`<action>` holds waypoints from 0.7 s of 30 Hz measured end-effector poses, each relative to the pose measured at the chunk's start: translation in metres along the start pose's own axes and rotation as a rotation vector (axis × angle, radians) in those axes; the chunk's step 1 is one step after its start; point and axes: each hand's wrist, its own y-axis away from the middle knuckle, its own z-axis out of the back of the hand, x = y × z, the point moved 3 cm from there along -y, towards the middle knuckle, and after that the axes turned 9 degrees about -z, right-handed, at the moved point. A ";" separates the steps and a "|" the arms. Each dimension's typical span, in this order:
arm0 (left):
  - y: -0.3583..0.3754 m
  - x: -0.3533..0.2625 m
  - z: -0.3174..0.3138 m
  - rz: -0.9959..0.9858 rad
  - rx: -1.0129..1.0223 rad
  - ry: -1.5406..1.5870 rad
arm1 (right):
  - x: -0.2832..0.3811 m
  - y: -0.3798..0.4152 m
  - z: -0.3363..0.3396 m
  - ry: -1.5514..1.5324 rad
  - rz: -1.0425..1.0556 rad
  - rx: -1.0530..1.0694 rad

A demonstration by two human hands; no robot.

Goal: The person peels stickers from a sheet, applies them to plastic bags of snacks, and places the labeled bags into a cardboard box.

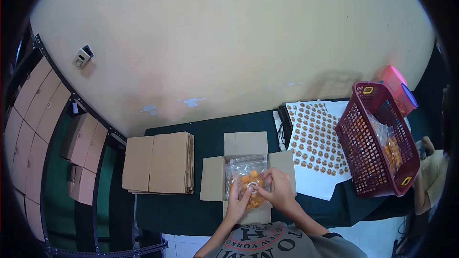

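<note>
A clear zip-top bag (246,163) of round orange snack balls (255,176) is held over an open cardboard box (213,179), with its zip edge away from me. My left hand (235,204) grips the bag's left side, its thumb on the front. From the right, my right hand (282,193) has its fingers curled at the bag, the thumb against a small round white-edged sticker (252,188) on its front. The box's flaps are spread outward, and the bag and my hands hide most of its inside.
Flattened cardboard boxes (159,163) are stacked at left on the dark green tablecloth (205,136). Sheets of round stickers (318,138) lie to the right, beside a maroon basket (377,141) holding bagged snacks. Shelves of boxes (31,148) stand far left. Another person's arm (423,191) shows far right.
</note>
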 end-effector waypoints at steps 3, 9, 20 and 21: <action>0.002 -0.002 0.003 0.008 -0.032 -0.001 | -0.005 -0.002 -0.001 -0.123 -0.068 -0.063; 0.003 -0.002 0.003 -0.019 -0.085 -0.014 | -0.024 -0.001 -0.025 -0.595 -0.093 0.172; 0.001 -0.006 -0.001 -0.040 -0.064 0.050 | -0.032 0.001 -0.033 -1.001 -0.276 0.322; -0.001 -0.003 0.002 -0.025 -0.036 -0.002 | -0.032 0.001 -0.032 -1.001 -0.279 0.324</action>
